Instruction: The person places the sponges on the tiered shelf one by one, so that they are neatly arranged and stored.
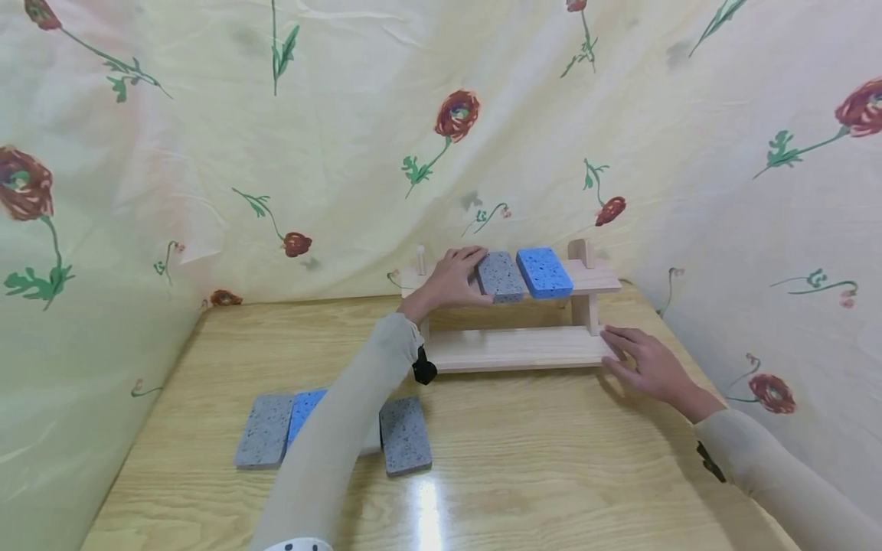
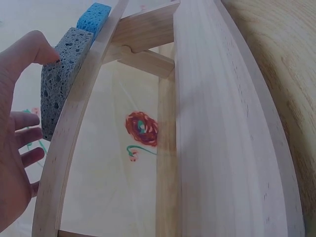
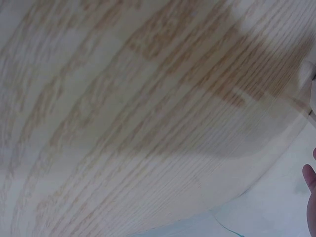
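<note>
A two-tier wooden rack point(image 1: 517, 350) stands at the back of the table. On its upper shelf point(image 2: 74, 116), a grey speckled sponge point(image 1: 501, 277) sits beside a blue sponge point(image 1: 544, 272). My left hand point(image 1: 451, 279) holds the grey sponge at its left side. In the left wrist view, a digit presses on the grey sponge point(image 2: 66, 74), the other fingers lying near its lower end; the blue sponge point(image 2: 94, 19) is beyond. My right hand point(image 1: 644, 363) touches the right end of the lower shelf, fingers fairly straight. Only a bit of that hand point(image 3: 311, 197) shows in the right wrist view.
Several sponges lie at the front left of the table point(image 1: 524, 459): a grey one point(image 1: 265, 430), a blue one point(image 1: 303, 409) partly under my left sleeve, and another grey one point(image 1: 405, 436). Flower-patterned cloth point(image 1: 358, 153) hangs behind and at both sides.
</note>
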`<state>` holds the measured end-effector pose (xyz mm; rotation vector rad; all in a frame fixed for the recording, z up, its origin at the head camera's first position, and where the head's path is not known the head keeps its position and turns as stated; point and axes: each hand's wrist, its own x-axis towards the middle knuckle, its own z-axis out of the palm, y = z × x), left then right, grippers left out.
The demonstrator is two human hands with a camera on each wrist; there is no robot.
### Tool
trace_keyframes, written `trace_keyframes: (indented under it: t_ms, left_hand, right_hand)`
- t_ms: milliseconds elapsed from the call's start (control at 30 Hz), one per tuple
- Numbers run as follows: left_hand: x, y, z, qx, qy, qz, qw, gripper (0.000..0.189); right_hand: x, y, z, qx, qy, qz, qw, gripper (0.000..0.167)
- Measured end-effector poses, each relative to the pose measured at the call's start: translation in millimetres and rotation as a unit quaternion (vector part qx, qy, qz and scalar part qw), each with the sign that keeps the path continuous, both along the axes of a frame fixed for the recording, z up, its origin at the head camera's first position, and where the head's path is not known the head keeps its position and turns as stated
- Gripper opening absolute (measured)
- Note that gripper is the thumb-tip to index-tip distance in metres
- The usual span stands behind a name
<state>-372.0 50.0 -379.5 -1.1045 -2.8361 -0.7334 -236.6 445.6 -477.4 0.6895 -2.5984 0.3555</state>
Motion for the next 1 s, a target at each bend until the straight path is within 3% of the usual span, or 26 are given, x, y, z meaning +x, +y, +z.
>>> trace_keyframes:
  t_ms: [500,1000]
  left_hand:
    - [5.7,-3.9,5.3,-0.009,0.029,-0.003,0.9995,0.105]
    - [26.7,-32.1,9.6,-0.001,0.055,0.001,0.9985,0.105]
  right_hand:
    - [0.6,0.0,1.7,0.010,-0.013,-0.012,0.9998,0.051]
    - [1.1,-1.3,2.0,0.009,-0.017,-0.016,0.9997,0.051]
